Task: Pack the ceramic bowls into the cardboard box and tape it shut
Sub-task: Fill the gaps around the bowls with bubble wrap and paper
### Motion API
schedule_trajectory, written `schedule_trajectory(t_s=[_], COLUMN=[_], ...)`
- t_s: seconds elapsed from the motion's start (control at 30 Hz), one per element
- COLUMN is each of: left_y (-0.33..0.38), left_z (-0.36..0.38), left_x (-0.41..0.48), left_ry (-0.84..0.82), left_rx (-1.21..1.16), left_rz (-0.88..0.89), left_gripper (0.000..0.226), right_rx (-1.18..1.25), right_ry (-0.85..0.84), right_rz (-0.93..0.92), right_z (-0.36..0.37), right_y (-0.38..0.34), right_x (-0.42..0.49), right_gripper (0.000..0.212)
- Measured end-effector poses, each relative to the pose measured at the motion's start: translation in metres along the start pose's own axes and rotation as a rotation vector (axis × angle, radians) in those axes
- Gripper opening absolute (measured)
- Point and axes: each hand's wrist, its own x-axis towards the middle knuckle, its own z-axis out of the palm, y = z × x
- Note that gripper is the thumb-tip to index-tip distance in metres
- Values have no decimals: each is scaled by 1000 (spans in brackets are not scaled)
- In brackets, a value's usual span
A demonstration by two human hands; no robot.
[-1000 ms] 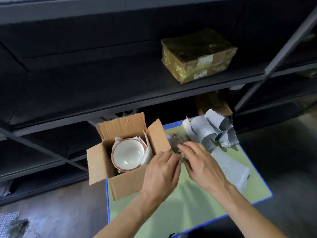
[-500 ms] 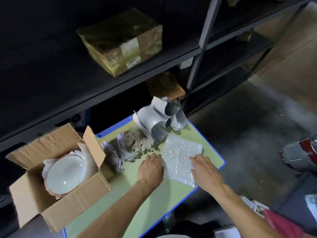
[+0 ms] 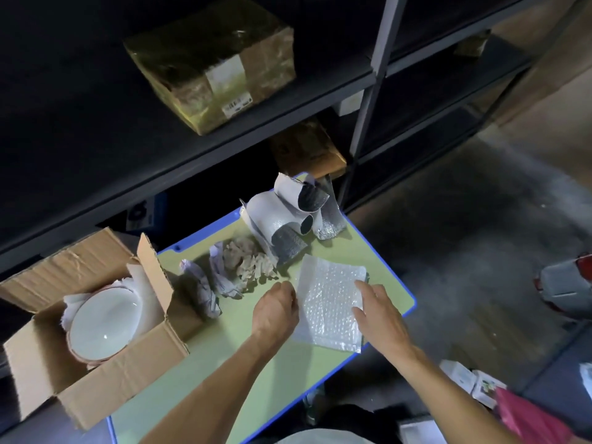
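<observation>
Left hand [image 3: 275, 310] newly in a pinch on bubble wrap [image 3: 326, 299], right hand [image 3: 378, 312] flat atop; parcel label [image 3: 226, 75] illegible.

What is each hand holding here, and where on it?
The left hand appears to pinch the bubble wrap sheet at its left edge; the right hand rests flat on its right side, gripping nothing.

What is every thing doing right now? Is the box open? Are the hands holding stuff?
Brown cardboard box: open, flaps up.
White ceramic bowl: upright inside the box, on white paper.
Clear bubble wrap sheet: lying flat on the green table.
Left hand: fingers curled at the sheet's left edge; grip unclear.
Right hand: fingers straight, resting on the sheet.
Taped brown parcel: closed, on the shelf.
</observation>
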Motion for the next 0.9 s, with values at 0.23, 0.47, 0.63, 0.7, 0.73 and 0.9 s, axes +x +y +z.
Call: schedule_trajectory(t_s=[0.23,0.47,0.63,0.7,0.73,0.9], left_y=[-1,-14,-23,-27,-29,-31], left_z=[-6,-17,-17,-17,-16,-8], left_x=[-13,-20,-20,-21,-22,-21], left_ry=[44,56,-29,-103,-148,-285], left_rx=[-354,-489,-491,-501,-509,-487], left_rz=[6,-110,-151,-152,-160,-164], left_gripper=[18,22,18,21,24,48], right_rx=[467,441,485,481,474,369], right_ry=[53,-89,-92,-78,-76,-95], right_rz=[204,154,163,144,133,127], right_z=[-6,-8,-8,-9,-9,-6], right_y=[-11,-20,-24,-27,-28,-30], right_x=[13,18,17,17,16,17], right_gripper=[66,3,12,13,14,5])
